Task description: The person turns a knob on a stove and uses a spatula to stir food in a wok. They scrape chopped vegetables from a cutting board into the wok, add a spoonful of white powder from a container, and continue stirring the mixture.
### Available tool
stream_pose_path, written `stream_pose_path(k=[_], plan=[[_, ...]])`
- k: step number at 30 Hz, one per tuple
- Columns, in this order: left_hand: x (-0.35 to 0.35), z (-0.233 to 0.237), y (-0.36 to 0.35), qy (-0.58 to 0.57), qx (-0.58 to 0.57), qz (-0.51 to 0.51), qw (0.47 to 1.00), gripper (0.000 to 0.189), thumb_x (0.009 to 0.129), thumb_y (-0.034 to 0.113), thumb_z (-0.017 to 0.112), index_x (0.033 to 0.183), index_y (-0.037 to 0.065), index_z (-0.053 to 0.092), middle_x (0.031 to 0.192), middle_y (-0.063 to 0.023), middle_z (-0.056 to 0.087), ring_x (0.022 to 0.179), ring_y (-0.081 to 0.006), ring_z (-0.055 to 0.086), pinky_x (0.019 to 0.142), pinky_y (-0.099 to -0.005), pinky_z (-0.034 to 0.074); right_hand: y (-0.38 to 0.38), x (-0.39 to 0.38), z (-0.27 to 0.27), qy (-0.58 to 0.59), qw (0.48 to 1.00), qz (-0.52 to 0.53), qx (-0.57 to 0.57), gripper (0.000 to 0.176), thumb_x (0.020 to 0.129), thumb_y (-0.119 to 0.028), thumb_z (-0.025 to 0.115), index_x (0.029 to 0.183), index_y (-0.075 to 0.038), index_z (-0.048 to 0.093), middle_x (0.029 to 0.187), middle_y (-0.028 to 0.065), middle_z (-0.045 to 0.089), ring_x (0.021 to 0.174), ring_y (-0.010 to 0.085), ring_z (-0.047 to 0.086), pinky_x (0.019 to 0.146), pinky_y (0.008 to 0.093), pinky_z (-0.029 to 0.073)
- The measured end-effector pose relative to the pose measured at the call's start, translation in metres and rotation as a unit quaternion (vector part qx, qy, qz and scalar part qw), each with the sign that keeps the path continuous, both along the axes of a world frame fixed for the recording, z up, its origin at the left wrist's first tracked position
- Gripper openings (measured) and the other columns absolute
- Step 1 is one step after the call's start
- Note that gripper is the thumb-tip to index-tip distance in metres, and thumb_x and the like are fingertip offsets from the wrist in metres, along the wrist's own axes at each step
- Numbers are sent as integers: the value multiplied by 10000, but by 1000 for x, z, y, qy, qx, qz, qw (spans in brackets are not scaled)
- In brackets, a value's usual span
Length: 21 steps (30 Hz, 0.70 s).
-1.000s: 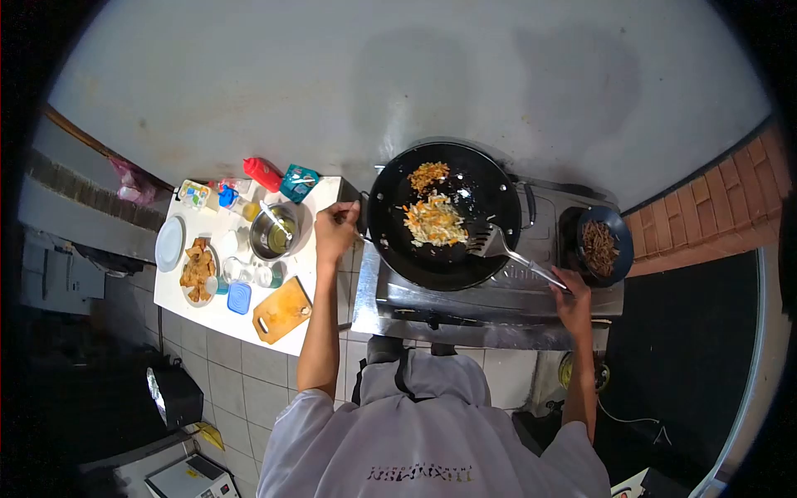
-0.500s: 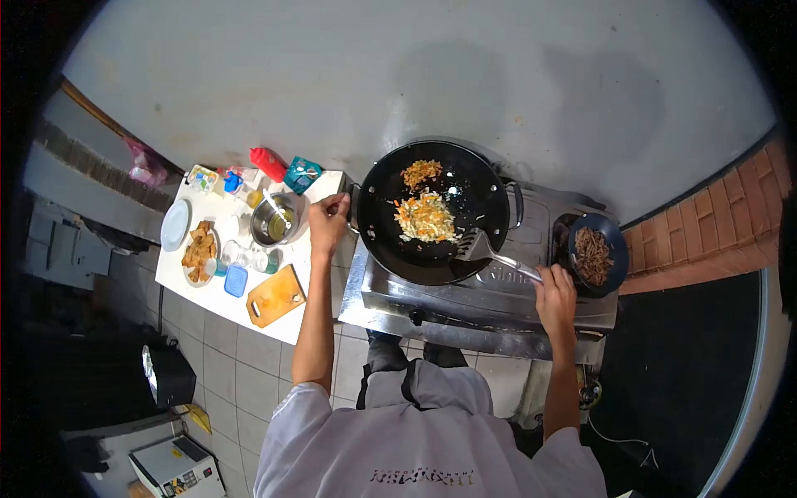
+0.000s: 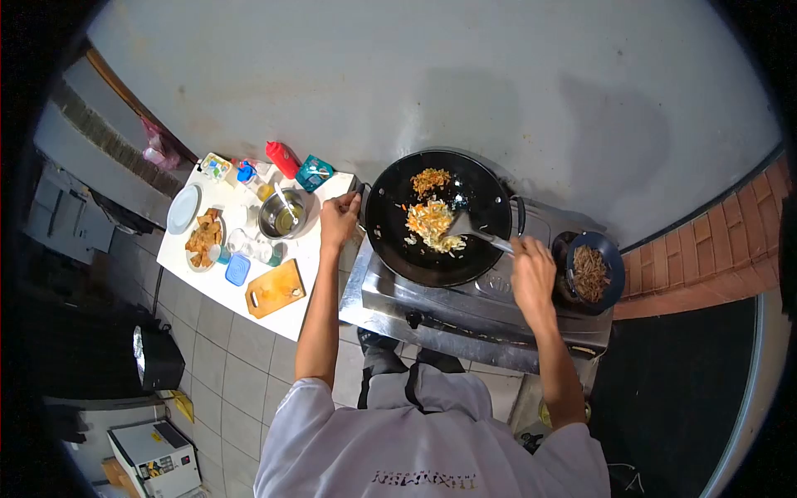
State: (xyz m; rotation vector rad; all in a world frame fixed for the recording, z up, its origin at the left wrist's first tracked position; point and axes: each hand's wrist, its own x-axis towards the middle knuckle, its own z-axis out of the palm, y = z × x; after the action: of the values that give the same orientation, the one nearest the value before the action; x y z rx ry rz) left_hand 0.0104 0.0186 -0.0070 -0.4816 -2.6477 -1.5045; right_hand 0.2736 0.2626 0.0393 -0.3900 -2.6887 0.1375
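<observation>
A large black wok sits on the stove. My left hand is closed on the wok's left handle. With its fingers wrapped round the handle, my right hand holds a metal spatula. The spatula's blade reaches into the wok and touches a pile of shredded vegetables, pale and orange. Behind that pile lies a smaller heap of browned, minced-looking food. The wok's right handle is free.
A blue-black pan with brown shredded food stands at the stove's right. On the white table at left are a steel pot, a cutting board, a plate of fried pieces, a red squeeze bottle and several containers.
My right hand and the spatula have moved left and forward, the blade now against the vegetable pile. The view has shifted slightly. My left hand stays at the wok handle.
</observation>
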Motion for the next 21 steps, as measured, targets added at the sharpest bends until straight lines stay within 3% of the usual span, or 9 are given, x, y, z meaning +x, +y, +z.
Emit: stream_pose_path(k=[4, 6, 10, 13, 15, 17, 19, 21], plan=[[4, 0, 0, -14, -10, 0, 1000, 318, 870, 233, 632, 1051, -25, 671, 724, -126, 676, 611, -114, 563, 605, -290, 470, -6, 0, 16, 7, 999, -29, -34, 287, 745, 12, 617, 1029, 47, 632, 913, 148, 595, 895, 300, 588, 757, 390, 483], [2, -5, 0, 2, 42, -11, 999, 320, 871, 231, 635, 1061, -25, 667, 755, -118, 677, 636, -110, 555, 619, -283, 465, -14, -16, 7, 48, 998, -11, -42, 267, 739, 20, 618, 1005, 44, 632, 893, 139, 594, 858, 296, 585, 737, 388, 492], [5, -1, -1, -28, 55, -11, 998, 328, 872, 230, 635, 1074, -28, 661, 779, -116, 683, 646, -122, 554, 632, -281, 462, -29, -40, -7, -12, 1000, 20, -3, 167, 726, 11, 568, 879, 52, 620, 856, 148, 585, 860, 288, 590, 733, 379, 487], [-3, -14, -3, 5, 63, -19, 998, 331, 873, 232, 634, 1068, -35, 661, 768, -126, 678, 645, -123, 554, 626, -281, 459, -16, -25, 0, -4, 1000, 18, 24, 172, 732, 13, 561, 891, 42, 621, 868, 146, 588, 859, 288, 591, 739, 380, 488], [-8, -17, -4, 8, 57, -24, 998, 337, 871, 238, 636, 1064, -37, 661, 750, -130, 670, 642, -122, 551, 624, -282, 458, -2, 0, 21, -45, 999, 6, 10, 279, 716, 19, 602, 994, 26, 634, 920, 138, 604, 899, 293, 599, 749, 392, 491], [-6, -15, -5, 11, 51, -30, 998, 343, 869, 243, 638, 1061, -40, 662, 731, -133, 663, 639, -120, 548, 622, -282, 457, 10, 23, 34, 3, 999, 3, -34, 231, 749, -34, 647, 978, -1, 633, 902, 133, 592, 875, 303, 590, 739, 395, 477], [1, -5, -1, -6, 24, -6, 1000, 356, 863, 257, 644, 1053, -44, 663, 694, -139, 648, 634, -129, 550, 624, -284, 457, 25, 41, 23, 4, 998, 9, -68, 242, 779, -22, 616, 1016, 26, 614, 876, 182, 555, 822, 359, 552, 726, 436, 441], [-2, -8, -2, -4, 32, -10, 999, 369, 858, 261, 649, 1062, -45, 659, 677, -131, 640, 626, -138, 554, 617, -289, 456, 29, 60, -7, 6, 997, -8, -76, 228, 778, -30, 626, 1000, 19, 607, 883, 172, 541, 841, 350, 545, 743, 431, 435]])
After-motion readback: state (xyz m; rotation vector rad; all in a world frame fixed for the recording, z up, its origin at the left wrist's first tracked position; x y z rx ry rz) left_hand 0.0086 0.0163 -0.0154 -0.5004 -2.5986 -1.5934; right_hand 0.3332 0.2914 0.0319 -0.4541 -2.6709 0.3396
